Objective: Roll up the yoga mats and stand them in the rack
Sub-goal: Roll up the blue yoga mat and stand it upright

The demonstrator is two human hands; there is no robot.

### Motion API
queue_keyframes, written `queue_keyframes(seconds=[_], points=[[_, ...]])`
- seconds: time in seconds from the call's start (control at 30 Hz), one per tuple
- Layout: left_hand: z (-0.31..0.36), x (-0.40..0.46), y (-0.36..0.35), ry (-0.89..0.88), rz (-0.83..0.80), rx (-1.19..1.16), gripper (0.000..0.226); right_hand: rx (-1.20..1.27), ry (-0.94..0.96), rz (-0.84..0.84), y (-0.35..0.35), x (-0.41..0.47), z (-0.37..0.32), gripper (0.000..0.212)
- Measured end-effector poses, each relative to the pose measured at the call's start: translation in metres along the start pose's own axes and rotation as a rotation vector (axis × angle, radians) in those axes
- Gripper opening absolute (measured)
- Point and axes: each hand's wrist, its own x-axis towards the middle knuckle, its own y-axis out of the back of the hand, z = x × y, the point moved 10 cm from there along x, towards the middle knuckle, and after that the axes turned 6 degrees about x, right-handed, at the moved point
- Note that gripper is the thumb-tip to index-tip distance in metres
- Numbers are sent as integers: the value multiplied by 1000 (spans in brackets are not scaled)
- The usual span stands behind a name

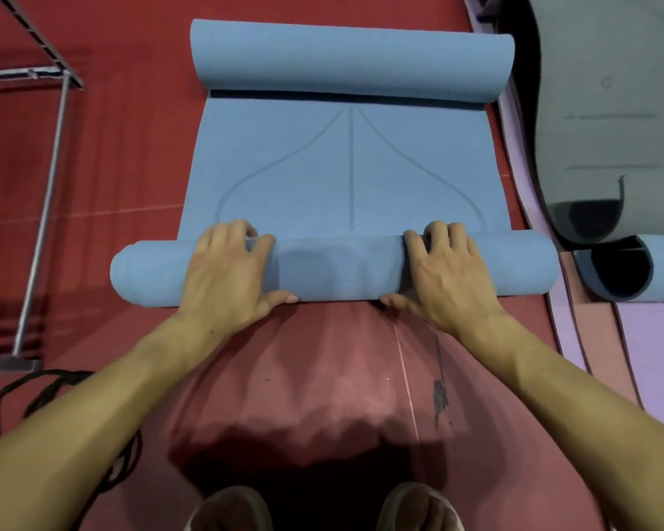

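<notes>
Both shoes (322, 509) at bottom edge, on the red floor (131, 166). My left hand (231, 270) and right hand (445, 274) sit on the near roll of the blue yoga mat (345, 166), fingers curled over its top, thumbs tucked at the near side, grasping the roll. Mat lies mid-floor, flat middle stretch showing line markings, far end curled into a second roll. Metal rack (43, 208) to the left. Grey mat (610, 109) and another blue roll (629, 268) to the right, over purple mats (652, 339). Black cord (35, 392) lower left.
</notes>
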Motion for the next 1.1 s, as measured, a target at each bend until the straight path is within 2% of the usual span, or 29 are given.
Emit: queue_keyframes(seconds=[0.1, 0.17, 0.23, 0.27, 0.37, 0.53, 0.8, 0.9, 1.0, 1.1], points=[[14, -25, -3, 1, 85, 12, 84, 22, 6, 44, 5, -3, -2, 104], [17, -22, -15, -8, 33, 73, 96, 63, 27, 74, 5, -4, -2, 98], [16, -9, -22, -1, -18, 116, 106, 36, 40, 42, -3, -1, -1, 102], [15, -3, -22, 4, -19, 109, 103, 12, 39, 19, -9, 2, 0, 105], [5, 8, -16, -34, 26, 48, 89, -6, 6, 18, -11, 12, 5, 96], [-9, 1, -6, -108, 100, -66, 80, 59, 16, -13, -9, 3, 0, 101], [-3, -43, -18, -149, -138, -116, 76, 172, 24, -92, -24, -66, -12, 98], [5, -62, -17, -177, -232, -129, 80, 154, 39, -203, -38, -86, -16, 100], [12, -78, -14, -176, -336, -153, 66, 193, 86, -345, -49, -101, -19, 97], [14, -78, -19, -173, -462, -189, 78, 333, 75, -420, -45, -99, -14, 100]])
